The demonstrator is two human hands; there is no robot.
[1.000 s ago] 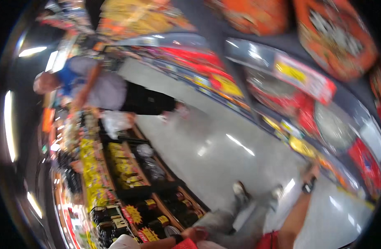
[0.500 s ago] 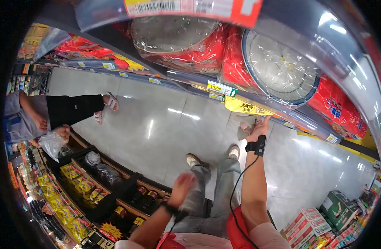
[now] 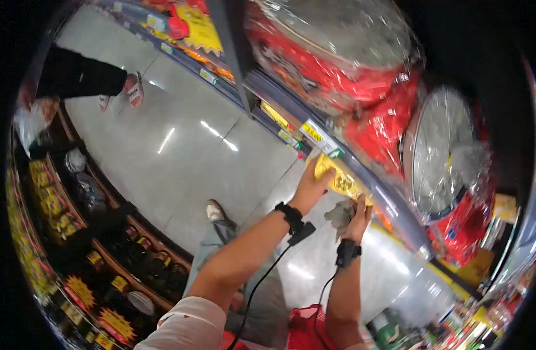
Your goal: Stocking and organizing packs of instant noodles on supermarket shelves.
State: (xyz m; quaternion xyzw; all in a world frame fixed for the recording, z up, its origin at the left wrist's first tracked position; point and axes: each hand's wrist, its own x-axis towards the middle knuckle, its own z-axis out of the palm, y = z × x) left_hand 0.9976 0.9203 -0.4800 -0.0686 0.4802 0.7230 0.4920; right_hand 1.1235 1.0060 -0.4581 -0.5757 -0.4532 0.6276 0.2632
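My left hand (image 3: 313, 182) has its fingers closed on a yellow packet (image 3: 345, 182) at the front of a lower shelf (image 3: 384, 216). My right hand (image 3: 356, 220) is at the packet's right end, its fingertips up against it, and holds a crumpled grey cloth (image 3: 340, 214). Both wrists wear black devices with cables. Above and behind the packet are plastic-wrapped red packages (image 3: 379, 140) with round grey lids (image 3: 437, 149).
Another person (image 3: 75, 73) in black trousers and sandals, holding a plastic bag (image 3: 32, 125), stands at upper left. Wooden display bins (image 3: 116, 262) of jars and yellow packets curve along the left. Boxes and goods (image 3: 390, 326) sit at lower right, beside the grey tiled floor (image 3: 163, 151).
My left hand has risen from near my waist to the yellow packet and closed on it. The view has turned, so the shelf now runs diagonally down the right.
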